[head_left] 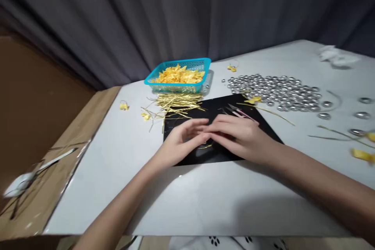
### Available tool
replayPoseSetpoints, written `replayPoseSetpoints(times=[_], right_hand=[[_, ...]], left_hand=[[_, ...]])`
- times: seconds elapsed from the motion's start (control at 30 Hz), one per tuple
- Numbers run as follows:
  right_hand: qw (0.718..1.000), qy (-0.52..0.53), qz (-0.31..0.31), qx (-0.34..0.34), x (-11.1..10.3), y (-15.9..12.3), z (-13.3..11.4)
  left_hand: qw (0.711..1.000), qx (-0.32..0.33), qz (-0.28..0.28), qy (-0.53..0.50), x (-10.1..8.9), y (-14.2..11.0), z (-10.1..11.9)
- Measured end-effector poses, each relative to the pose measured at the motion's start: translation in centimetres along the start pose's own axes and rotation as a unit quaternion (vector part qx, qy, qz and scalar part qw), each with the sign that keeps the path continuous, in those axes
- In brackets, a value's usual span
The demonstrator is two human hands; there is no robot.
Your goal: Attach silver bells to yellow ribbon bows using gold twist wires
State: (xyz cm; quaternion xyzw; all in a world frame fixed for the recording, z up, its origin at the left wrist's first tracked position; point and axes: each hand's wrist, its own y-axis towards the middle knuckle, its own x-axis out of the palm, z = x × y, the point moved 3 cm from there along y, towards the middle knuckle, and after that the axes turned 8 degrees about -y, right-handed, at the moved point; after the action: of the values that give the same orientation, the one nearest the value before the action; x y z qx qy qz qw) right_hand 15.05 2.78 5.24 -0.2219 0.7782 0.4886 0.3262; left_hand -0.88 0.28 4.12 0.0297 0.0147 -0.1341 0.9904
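Observation:
Both my hands meet over a black mat [263,123] on the white table. My left hand [178,142] and my right hand [238,136] have their fingertips pinched together around a thin gold wire piece [205,146] that shows just under the fingers. A pair of pink-handled scissors [241,114] lies on the mat just beyond my right hand. What else the fingers hold is hidden.
A turquoise basket [191,64] of yellow pieces stands behind the mat, with a pile of gold wire strips [175,103] before it. Several silver round caps [278,91] spread at right. Loose yellow bits [363,155] and wires lie at far right. Brown cardboard [35,187] lies left.

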Motion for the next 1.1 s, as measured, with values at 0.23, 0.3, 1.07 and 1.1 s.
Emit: replayPoseSetpoints(times=[0.23,0.3,1.07,1.1], right_hand=[[0.997,0.061,0.032,0.038,-0.3,0.0,0.8],[0.995,0.060,0.046,0.061,-0.5,0.0,1.0],[0.968,0.203,0.002,0.149,0.5,-0.2,1.0],[0.966,0.208,-0.001,0.153,0.7,-0.2,0.9]], left_hand=[[0.991,-0.073,0.109,-0.028,0.0,-0.6,0.0],[0.990,-0.080,0.112,-0.023,-0.3,-0.5,0.1],[0.995,-0.035,0.070,0.057,0.6,-1.0,0.4],[0.995,-0.027,0.063,0.077,0.5,-1.0,0.4]])
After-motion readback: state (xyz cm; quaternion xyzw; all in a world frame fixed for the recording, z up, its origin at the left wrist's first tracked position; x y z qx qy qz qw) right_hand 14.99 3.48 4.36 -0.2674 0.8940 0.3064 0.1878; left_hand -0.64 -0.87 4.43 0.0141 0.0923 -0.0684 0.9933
